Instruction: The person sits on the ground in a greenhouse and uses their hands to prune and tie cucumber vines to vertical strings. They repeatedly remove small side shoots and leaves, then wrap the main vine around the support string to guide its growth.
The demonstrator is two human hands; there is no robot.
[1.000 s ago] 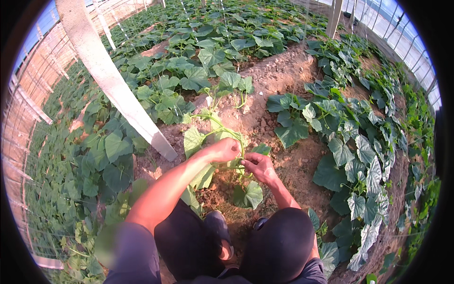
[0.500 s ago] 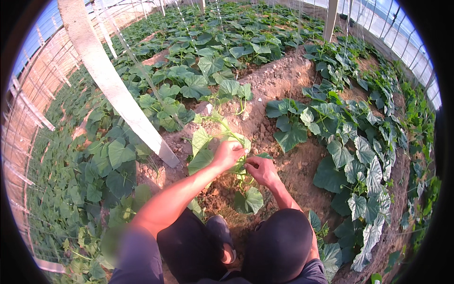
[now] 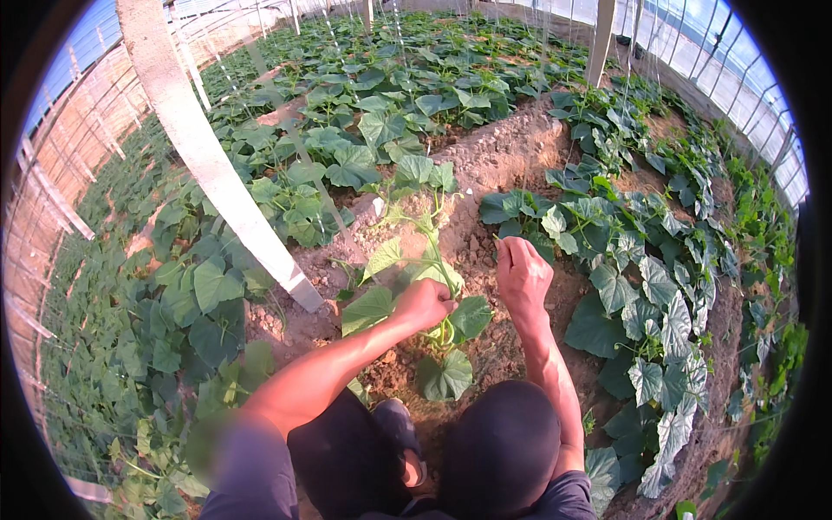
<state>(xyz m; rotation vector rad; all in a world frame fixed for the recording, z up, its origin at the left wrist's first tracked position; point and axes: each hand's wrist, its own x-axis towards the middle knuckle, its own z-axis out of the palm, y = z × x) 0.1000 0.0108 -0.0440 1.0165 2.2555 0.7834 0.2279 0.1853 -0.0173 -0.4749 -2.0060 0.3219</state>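
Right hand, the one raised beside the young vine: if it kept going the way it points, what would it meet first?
Probably the large green leaves just beyond the right hand, on the far side of the soil path; depth is unclear.

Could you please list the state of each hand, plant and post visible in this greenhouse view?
Left hand: closed around the young vine's stem.
Right hand: raised, fingers curled, apart from the plant; what it pinches is too small to tell.
Young green broad-leaved vine: upright, rooted in soil.
White slanted post: leaning, foot in the bare brown soil.
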